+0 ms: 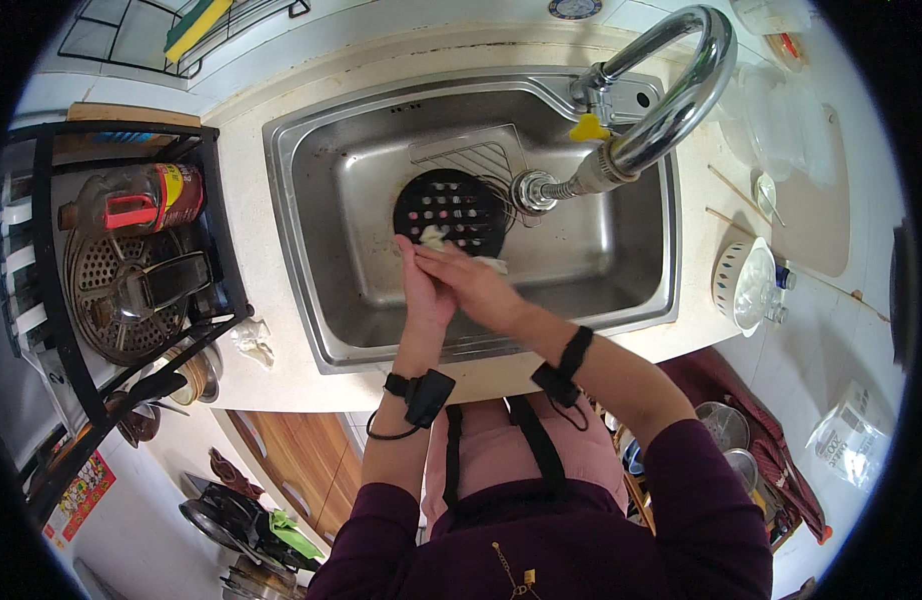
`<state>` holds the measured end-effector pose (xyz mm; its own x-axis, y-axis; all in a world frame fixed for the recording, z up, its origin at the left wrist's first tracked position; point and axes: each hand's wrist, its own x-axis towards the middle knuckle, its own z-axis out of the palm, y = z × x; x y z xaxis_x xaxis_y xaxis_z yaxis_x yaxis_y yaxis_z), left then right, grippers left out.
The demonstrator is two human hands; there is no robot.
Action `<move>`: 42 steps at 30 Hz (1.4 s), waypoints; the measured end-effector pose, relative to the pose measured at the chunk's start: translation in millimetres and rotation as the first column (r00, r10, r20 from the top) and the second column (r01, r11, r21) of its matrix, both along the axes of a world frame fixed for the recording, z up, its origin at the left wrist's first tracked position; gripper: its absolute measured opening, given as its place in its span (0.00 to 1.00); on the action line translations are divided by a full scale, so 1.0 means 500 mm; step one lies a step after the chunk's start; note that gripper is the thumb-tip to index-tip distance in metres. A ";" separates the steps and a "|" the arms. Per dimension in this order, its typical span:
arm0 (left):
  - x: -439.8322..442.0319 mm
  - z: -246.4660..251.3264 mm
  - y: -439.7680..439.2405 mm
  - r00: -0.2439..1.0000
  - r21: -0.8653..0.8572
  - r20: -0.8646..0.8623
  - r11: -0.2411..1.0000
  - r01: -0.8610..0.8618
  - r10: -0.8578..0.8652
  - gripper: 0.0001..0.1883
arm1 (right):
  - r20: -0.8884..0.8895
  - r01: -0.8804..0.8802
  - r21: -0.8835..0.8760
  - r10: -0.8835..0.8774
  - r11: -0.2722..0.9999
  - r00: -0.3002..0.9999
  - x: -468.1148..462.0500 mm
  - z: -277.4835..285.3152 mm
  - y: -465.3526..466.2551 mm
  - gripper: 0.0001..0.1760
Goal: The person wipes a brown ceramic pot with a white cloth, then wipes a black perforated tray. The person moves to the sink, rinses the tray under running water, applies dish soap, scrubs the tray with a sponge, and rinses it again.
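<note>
My left hand (425, 289) and my right hand (479, 289) are pressed together, palm to palm, over the front part of the stainless steel sink (356, 315). Whether anything lies between the palms is hidden. Just beyond the fingertips, a pale crumpled piece (433, 238) rests on a round black perforated plate (449, 202) in the sink. Another pale bit (493, 264) shows behind my right hand. A wire rack (468, 152) lies partly under the black plate. The chrome faucet (712, 67) arches over the sink's right side, its flexible spout (562, 189) pointing down near the plate.
On the left, a black rack (48, 262) holds a large plastic bottle (157, 199) and a perforated metal steamer plate (93, 300). A crumpled tissue (253, 341) lies on the counter. To the right are a white patterned basket (742, 285), wooden chopsticks (738, 193) and a cutting board (813, 217).
</note>
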<state>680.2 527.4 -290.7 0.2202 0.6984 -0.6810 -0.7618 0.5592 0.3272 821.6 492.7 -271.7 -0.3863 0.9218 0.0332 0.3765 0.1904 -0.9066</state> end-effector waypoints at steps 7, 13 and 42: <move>-0.022 0.012 0.021 0.996 0.134 0.023 0.987 -0.087 0.084 0.36 | 0.084 0.211 -0.252 -0.195 0.945 0.977 0.003 0.004 -0.002 0.37; -0.004 -0.005 -0.001 0.999 -0.115 -0.002 0.993 0.037 -0.037 0.37 | 0.085 0.107 0.210 -0.127 0.972 0.988 0.006 -0.002 0.001 0.29; -0.004 -0.032 -0.041 0.860 0.171 -0.375 0.886 0.431 -0.345 0.16 | 0.023 0.281 -0.322 -0.289 0.904 0.957 0.024 -0.042 0.057 0.18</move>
